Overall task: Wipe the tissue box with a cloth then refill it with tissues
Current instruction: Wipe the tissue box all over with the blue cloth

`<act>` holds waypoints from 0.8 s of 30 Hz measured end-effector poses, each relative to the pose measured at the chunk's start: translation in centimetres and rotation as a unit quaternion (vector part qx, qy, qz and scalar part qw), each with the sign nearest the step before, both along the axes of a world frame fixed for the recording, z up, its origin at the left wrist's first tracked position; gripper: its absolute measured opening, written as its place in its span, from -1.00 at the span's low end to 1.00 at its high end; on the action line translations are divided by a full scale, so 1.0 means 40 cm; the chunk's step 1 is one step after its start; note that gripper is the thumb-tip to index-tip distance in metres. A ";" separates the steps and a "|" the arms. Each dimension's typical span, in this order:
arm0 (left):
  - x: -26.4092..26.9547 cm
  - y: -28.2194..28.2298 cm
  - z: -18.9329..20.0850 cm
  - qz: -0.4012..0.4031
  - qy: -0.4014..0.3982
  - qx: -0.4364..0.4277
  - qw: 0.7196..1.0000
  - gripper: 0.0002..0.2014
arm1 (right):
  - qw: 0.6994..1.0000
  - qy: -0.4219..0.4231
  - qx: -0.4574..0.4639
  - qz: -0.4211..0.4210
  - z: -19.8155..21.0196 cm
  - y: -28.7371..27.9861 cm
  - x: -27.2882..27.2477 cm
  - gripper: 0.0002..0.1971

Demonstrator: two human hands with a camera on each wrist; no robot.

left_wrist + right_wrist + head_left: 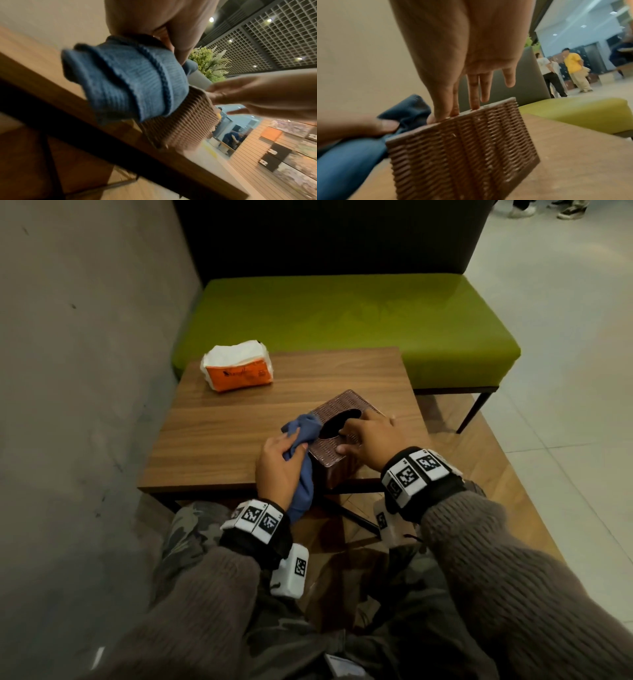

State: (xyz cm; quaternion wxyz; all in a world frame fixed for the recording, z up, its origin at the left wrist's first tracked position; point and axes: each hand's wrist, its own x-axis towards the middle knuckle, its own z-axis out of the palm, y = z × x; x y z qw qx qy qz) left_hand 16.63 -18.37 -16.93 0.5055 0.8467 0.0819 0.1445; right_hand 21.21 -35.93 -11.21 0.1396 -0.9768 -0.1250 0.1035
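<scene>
On the near right part of the wooden table (239,419), close to the front edge, stands the tissue box (342,405), a brown box with a woven, ribbed surface and a dark oval slot in its top. It looks rigid and probably light, since nothing shows in the slot, so it could slide or tip under a hard wipe; the ribbing should give fingers good purchase. Pressing down on the top near the slot, or clasping the two long sides, seems the safest hold.

Farther back on the left of the table lies the tissue pack (238,366), white with an orange wrapper, well apart from the box. It looks soft and squashy and is best taken by its long sides so the sheets stay stacked.

Against the box's left top edge is the blue cloth (301,436), limp and bunched, its tail hanging below the table edge. It needs gathering into a pad to wipe well.

Fingers of the left hand (277,463) are curled round the cloth, thumb on top. The right hand (371,436) rests on the box top with fairly straight fingers, steadying it rather than clasping it.
</scene>
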 end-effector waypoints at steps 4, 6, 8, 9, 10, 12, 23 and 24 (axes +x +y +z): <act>-0.039 -0.013 0.000 -0.029 -0.015 -0.003 0.999 -0.80 | 0.999 0.031 0.010 -0.003 0.011 0.013 0.007 -0.60; 0.003 0.006 0.013 -0.010 0.000 0.011 1.000 -0.85 | 0.999 0.041 0.027 -0.006 0.012 0.016 0.011 -0.59; 0.043 0.027 0.022 0.000 0.015 0.014 1.000 -0.73 | 0.998 0.044 0.034 -0.011 0.014 0.020 0.014 -0.59; 0.046 0.032 0.025 -0.003 0.017 0.022 1.000 -0.69 | 0.998 0.044 0.033 -0.014 0.014 0.021 0.014 -0.59; 0.036 0.029 0.028 -0.014 0.020 0.031 0.999 -0.67 | 0.998 0.042 0.032 -0.019 0.012 0.023 0.013 -0.58; -0.010 0.012 0.025 -0.045 0.040 0.028 0.998 -0.73 | 0.999 0.036 0.030 -0.025 0.009 0.024 0.010 -0.58; 0.011 0.022 0.043 -0.048 0.051 0.063 0.996 -0.76 | 0.998 0.015 0.041 -0.045 0.002 0.032 -0.001 -0.59; -0.009 0.012 0.039 -0.057 0.051 0.082 0.994 -0.75 | 0.998 0.016 0.039 -0.048 0.000 0.032 0.000 -0.60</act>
